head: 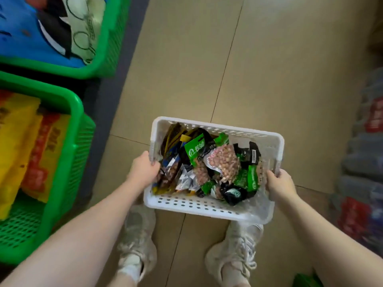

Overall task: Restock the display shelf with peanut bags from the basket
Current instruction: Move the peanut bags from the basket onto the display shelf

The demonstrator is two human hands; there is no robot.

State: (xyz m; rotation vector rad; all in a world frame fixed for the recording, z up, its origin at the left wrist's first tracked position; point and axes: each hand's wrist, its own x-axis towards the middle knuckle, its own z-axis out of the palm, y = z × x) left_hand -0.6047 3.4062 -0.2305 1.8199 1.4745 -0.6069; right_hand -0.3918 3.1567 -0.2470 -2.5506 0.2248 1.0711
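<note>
White perforated basket (207, 206) held above floor, jumbled peanut bags (222, 160) inside

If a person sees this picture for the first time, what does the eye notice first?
First, the white basket of peanut bags at the centre, held at its sides by the left hand and the right hand. Then the bright green crates on the left.

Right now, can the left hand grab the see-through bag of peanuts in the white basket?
Probably not yet. The left hand is busy gripping the white basket rim, and the right hand holds the other side. The clear peanut bag lies uncovered on top.
</note>
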